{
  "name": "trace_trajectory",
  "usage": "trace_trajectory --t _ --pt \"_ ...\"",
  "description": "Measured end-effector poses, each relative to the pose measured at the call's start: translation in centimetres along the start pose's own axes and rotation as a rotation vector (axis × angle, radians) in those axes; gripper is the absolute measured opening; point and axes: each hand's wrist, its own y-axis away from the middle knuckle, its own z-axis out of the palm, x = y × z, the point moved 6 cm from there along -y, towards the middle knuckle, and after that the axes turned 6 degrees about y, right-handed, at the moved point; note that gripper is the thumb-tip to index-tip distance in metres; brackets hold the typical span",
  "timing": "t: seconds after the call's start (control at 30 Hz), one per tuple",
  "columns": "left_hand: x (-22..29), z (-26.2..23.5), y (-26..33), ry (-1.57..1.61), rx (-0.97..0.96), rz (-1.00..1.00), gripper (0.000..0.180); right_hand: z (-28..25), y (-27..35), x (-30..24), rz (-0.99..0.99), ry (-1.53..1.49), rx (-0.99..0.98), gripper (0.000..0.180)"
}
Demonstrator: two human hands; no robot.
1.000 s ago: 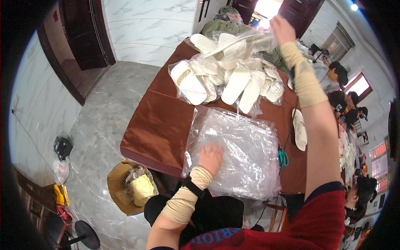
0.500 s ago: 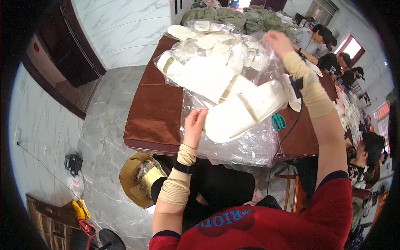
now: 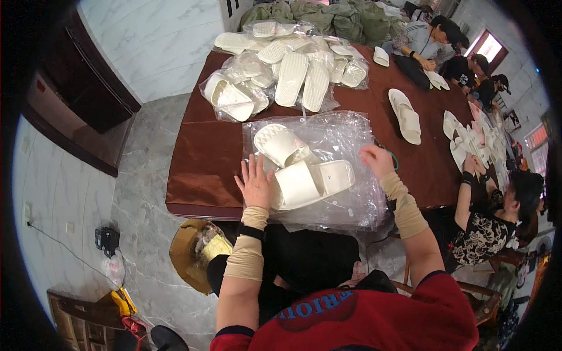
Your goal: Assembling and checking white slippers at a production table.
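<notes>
Two cream slippers lie on a spread of clear plastic bags (image 3: 351, 131) at the table's near edge. The farther slipper (image 3: 281, 143) partly overlaps the nearer slipper (image 3: 298, 187). Whether the pair is inside the top bag or on it, I cannot tell. My left hand (image 3: 256, 182) rests with fingers spread at the left end of the nearer slipper. To the right, my right hand (image 3: 377, 162) has its fingers curled together over the bags' right edge; what they pinch, if anything, does not show. Teal scissors (image 3: 395, 159) are mostly hidden behind it.
Several bagged slippers (image 3: 293, 76) are heaped at the far end of the brown-covered table (image 3: 205, 155). A loose slipper (image 3: 405, 117) lies farther right. Co-workers sit along the right side, handling more slippers (image 3: 462, 137). An opened carton (image 3: 190, 257) stands on the floor at left.
The slippers, held up and tilted in plastic before, now lie flat on the bags. My right hand has come down and nearer; my left hand has opened.
</notes>
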Motion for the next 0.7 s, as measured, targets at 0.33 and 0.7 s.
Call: trace_trajectory --t 0.33,0.7 --pt "-1.1 1.8 0.3 0.019 -0.013 0.070 0.052 0.2 -0.1 -4.8 -0.141 -0.033 0.221 0.010" --pt "-1.5 1.6 0.3 -0.025 0.023 0.084 0.052 -0.6 3.8 -9.5 -0.457 0.427 0.487 0.041"
